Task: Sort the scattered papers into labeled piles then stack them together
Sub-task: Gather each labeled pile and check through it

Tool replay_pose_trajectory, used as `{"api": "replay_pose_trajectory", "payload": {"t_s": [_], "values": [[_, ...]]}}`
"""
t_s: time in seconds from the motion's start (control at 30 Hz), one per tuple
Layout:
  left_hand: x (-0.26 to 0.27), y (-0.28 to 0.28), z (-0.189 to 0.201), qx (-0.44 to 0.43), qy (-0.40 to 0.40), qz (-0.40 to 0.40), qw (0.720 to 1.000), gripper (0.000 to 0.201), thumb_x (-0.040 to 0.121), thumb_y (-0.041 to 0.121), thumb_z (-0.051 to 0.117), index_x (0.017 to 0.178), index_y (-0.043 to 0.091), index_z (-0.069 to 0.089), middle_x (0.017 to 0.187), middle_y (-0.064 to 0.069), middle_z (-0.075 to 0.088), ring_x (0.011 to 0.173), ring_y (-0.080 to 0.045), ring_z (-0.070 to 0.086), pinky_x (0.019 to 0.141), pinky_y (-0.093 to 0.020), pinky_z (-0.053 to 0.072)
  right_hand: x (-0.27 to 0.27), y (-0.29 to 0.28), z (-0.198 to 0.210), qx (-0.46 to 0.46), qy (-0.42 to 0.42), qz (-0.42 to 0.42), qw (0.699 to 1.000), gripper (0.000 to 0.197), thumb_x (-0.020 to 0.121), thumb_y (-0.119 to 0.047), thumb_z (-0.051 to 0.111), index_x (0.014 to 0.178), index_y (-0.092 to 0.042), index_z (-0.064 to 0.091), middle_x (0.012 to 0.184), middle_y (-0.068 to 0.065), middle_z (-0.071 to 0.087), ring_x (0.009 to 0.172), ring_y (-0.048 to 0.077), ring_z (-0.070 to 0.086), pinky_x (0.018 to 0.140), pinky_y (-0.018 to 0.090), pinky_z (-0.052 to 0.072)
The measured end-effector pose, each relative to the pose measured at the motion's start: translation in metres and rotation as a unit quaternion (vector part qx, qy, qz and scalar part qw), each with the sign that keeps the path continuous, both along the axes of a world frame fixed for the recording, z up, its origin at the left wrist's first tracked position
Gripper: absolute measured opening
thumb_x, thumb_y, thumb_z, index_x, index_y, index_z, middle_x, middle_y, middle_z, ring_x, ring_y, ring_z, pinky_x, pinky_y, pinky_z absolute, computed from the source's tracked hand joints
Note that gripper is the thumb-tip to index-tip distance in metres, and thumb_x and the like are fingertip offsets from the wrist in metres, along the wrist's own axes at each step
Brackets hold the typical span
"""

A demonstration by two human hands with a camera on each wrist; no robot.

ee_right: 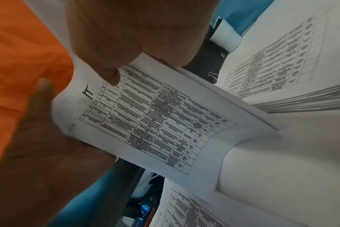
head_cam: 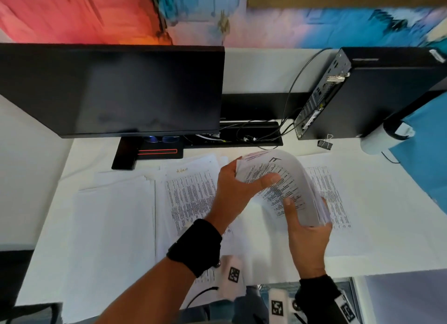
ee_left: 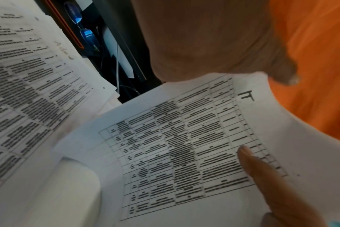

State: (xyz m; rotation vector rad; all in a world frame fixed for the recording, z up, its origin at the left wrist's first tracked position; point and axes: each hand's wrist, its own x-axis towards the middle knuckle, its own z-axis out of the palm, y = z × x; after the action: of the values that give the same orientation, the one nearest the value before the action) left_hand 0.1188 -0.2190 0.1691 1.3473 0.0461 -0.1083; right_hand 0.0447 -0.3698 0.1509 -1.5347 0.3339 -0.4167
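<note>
IT-marked paper stack (head_cam: 285,186) | gripped, bowed, between both hands | likely off desk

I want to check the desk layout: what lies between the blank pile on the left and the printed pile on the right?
In the head view, the pile marked "Admin" and both hands bending the "IT" stack.

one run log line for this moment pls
phase: gathering | left hand: grips IT-labeled stack | right hand: grips same stack, bowed | Admin pile: on desk
</note>
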Motion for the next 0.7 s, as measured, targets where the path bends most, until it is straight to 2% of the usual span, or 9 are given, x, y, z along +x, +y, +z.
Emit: {"api": "replay_pose_trajectory", "payload": {"t_s": [0.1, 0.17, 0.23, 0.3, 0.37, 0.43, 0.57, 0.63, 0.7], "values": [[0.000, 0.001, 0.007, 0.022, -0.061, 0.041, 0.997, 0.042, 0.093, 0.045, 0.068, 0.106, 0.005, 0.074, 0.089, 0.005, 0.077, 0.085, -0.012, 0.073, 0.077, -0.023, 0.056, -0.002, -0.003, 0.000, 0.012, -0.003, -0.007, 1.000, 0.031, 0.087, -0.014, 0.079, 0.113, -0.026, 0.068, 0.109, 0.004, 0.074, 0.105, 0.018, 0.071, 0.082, 0.017, 0.057], [0.001, -0.002, 0.010, 0.031, -0.074, 0.058, 0.995, 0.050, 0.098, 0.049, 0.056, 0.104, 0.003, 0.074, 0.086, -0.004, 0.076, 0.084, -0.023, 0.073, 0.075, -0.032, 0.059, -0.003, -0.004, -0.003, 0.021, 0.003, -0.008, 1.000, 0.030, 0.086, -0.016, 0.080, 0.112, -0.026, 0.068, 0.111, 0.007, 0.073, 0.107, 0.022, 0.070, 0.082, 0.018, 0.058], [0.001, -0.004, 0.011, 0.037, -0.065, 0.068, 0.995, 0.047, 0.099, 0.051, 0.049, 0.102, 0.013, 0.077, 0.089, -0.006, 0.077, 0.088, -0.027, 0.073, 0.080, -0.043, 0.060, -0.003, -0.004, -0.003, 0.015, 0.010, -0.003, 1.000, 0.030, 0.085, -0.019, 0.080, 0.112, -0.024, 0.067, 0.112, 0.012, 0.071, 0.108, 0.025, 0.069, 0.082, 0.018, 0.058], [0.000, -0.004, 0.011, 0.029, -0.036, 0.082, 0.996, 0.039, 0.100, 0.049, 0.045, 0.096, 0.029, 0.078, 0.091, 0.006, 0.078, 0.090, -0.012, 0.073, 0.080, -0.033, 0.061, -0.004, -0.004, -0.001, 0.005, 0.009, 0.005, 1.000, 0.029, 0.084, -0.021, 0.079, 0.110, -0.025, 0.066, 0.110, 0.013, 0.069, 0.104, 0.022, 0.067, 0.081, 0.017, 0.057], [0.000, -0.002, 0.009, 0.020, -0.025, 0.091, 0.995, 0.036, 0.106, 0.036, 0.043, 0.096, 0.026, 0.076, 0.094, 0.013, 0.078, 0.094, -0.002, 0.072, 0.083, -0.020, 0.056, -0.004, -0.003, 0.001, -0.001, 0.007, 0.009, 1.000, 0.026, 0.084, -0.022, 0.078, 0.107, -0.028, 0.066, 0.105, 0.008, 0.068, 0.099, 0.016, 0.066, 0.080, 0.017, 0.056], [0.002, 0.001, 0.007, 0.017, -0.014, 0.100, 0.995, 0.037, 0.104, 0.032, 0.040, 0.099, 0.019, 0.074, 0.097, 0.006, 0.077, 0.097, -0.006, 0.071, 0.087, -0.027, 0.057, -0.006, -0.004, -0.001, -0.008, 0.005, 0.014, 1.000, 0.023, 0.085, -0.021, 0.076, 0.105, -0.028, 0.066, 0.102, 0.004, 0.068, 0.096, 0.013, 0.065, 0.080, 0.017, 0.055], [0.006, 0.007, 0.002, 0.022, -0.027, 0.087, 0.996, 0.034, 0.104, 0.035, 0.038, 0.106, 0.020, 0.068, 0.103, -0.008, 0.070, 0.102, -0.031, 0.066, 0.093, -0.057, 0.055, -0.008, -0.003, -0.002, 0.006, 0.021, 0.007, 1.000, 0.024, 0.090, -0.022, 0.074, 0.113, -0.022, 0.070, 0.103, -0.003, 0.076, 0.100, 0.011, 0.071, 0.082, 0.016, 0.057], [0.006, 0.011, 0.004, -0.002, -0.043, 0.066, 0.997, 0.033, 0.104, 0.037, 0.041, 0.113, 0.016, 0.064, 0.105, -0.014, 0.067, 0.102, -0.038, 0.065, 0.091, -0.057, 0.055, -0.007, -0.003, -0.001, 0.021, 0.026, 0.007, 0.999, 0.024, 0.092, -0.017, 0.073, 0.116, -0.017, 0.072, 0.100, -0.011, 0.080, 0.098, 0.005, 0.074, 0.082, 0.015, 0.058], [0.006, 0.017, 0.001, -0.003, -0.048, 0.023, 0.999, 0.033, 0.101, 0.042, 0.056, 0.121, 0.016, 0.061, 0.106, -0.010, 0.069, 0.100, -0.031, 0.069, 0.085, -0.045, 0.060, -0.007, -0.003, -0.001, 0.018, 0.023, -0.002, 1.000, 0.027, 0.091, -0.013, 0.075, 0.118, -0.010, 0.072, 0.098, -0.011, 0.080, 0.097, 0.007, 0.075, 0.080, 0.015, 0.059]]}}
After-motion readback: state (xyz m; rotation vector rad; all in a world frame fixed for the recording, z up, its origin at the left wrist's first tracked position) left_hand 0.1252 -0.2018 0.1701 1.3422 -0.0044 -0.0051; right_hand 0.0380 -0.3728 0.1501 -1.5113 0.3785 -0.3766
